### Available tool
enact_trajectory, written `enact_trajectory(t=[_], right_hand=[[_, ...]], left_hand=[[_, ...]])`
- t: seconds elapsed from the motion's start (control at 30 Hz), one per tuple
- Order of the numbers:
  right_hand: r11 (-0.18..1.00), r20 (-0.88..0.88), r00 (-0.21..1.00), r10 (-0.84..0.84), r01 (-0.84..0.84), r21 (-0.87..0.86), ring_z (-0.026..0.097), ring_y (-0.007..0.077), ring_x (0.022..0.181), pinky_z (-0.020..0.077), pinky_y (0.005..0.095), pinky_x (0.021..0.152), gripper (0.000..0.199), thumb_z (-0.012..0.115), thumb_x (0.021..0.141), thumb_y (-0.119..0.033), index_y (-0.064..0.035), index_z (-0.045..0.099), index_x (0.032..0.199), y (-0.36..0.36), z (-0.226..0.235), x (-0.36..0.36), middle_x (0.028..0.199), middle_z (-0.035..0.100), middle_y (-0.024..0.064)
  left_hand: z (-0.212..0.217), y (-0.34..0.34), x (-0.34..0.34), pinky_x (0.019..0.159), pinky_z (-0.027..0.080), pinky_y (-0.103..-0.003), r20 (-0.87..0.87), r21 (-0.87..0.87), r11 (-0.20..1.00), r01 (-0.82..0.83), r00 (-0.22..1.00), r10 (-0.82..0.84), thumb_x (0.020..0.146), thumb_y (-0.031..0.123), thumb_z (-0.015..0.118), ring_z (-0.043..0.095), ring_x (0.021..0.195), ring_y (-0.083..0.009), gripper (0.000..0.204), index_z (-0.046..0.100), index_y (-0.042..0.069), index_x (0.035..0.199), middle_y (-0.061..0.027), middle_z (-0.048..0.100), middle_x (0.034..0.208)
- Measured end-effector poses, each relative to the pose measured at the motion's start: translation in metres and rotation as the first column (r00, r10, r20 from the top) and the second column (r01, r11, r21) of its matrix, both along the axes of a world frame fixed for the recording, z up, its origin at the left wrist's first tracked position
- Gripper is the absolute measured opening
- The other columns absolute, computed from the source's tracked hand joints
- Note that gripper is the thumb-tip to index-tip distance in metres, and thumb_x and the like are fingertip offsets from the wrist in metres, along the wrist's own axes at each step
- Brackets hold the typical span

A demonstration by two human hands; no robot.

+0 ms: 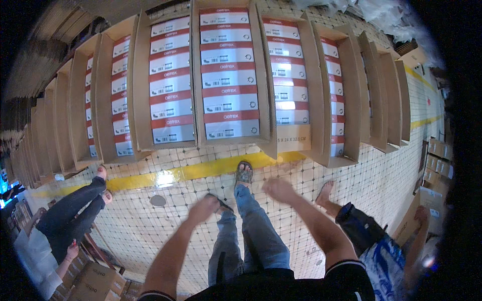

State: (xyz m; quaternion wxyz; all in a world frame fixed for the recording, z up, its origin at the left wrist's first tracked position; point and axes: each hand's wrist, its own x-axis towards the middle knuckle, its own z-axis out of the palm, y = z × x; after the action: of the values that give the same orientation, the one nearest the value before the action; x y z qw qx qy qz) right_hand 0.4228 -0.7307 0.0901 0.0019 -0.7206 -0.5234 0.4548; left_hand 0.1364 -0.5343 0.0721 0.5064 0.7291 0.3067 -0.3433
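Observation:
My left hand hangs over the tiled floor beside my left leg, next to a dark edge that looks like my sandal. Its fingers are blurred, and I cannot make out anything in them. To the right of my forward foot, my right hand is in the air, looking curled but smeared by motion. Neither hand touches the cartons. In front of me stands a row of open cardboard cartons, the middle one packed with stacked red-and-white shoe boxes. More such boxes fill the carton to its left.
A yellow floor stripe runs along the cartons. One person in dark trousers is at the left, another in blue patterned clothing at the right. Closed cartons sit at lower left, others at far right. Clear plastic lies at the back.

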Motion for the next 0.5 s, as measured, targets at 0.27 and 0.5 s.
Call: enact_trajectory(t=[0.27, 0.5], right_hand=[[0.680, 0.106, 0.742, -0.662, 0.535, 0.501, 0.056, 0.0408, 0.099, 0.0465, 0.0455, 0.084, 0.026, 0.062, 0.090, -0.016, -0.0014, 0.057, 0.111, -0.001, -0.015, -0.032, 0.103, 0.058, 0.0220], [0.455, 0.026, 0.501, -0.865, 0.762, 0.461, 0.057, 0.0421, 0.112, 0.0455, 0.0487, 0.095, 0.056, 0.055, 0.094, -0.038, 0.0025, 0.042, 0.131, 0.180, -0.058, 0.132, 0.116, 0.057, 0.0309]], left_hand=[[0.028, -0.114, -0.078, 0.080, 0.052, -0.042, -0.069, 0.029, 0.944, -0.330, 0.941, 0.331, 0.095, 0.033, 0.057, 0.067, 0.090, -0.0337, 0.030, 0.068, 0.007, 0.108, -0.0167, 0.069, 0.096], [-0.027, 0.105, 0.150, 0.080, 0.045, -0.044, 0.738, 0.284, 0.538, -0.793, 0.540, 0.406, 0.096, 0.022, 0.058, 0.057, 0.090, -0.0369, 0.024, 0.061, -0.001, 0.101, -0.0188, 0.060, 0.097]])
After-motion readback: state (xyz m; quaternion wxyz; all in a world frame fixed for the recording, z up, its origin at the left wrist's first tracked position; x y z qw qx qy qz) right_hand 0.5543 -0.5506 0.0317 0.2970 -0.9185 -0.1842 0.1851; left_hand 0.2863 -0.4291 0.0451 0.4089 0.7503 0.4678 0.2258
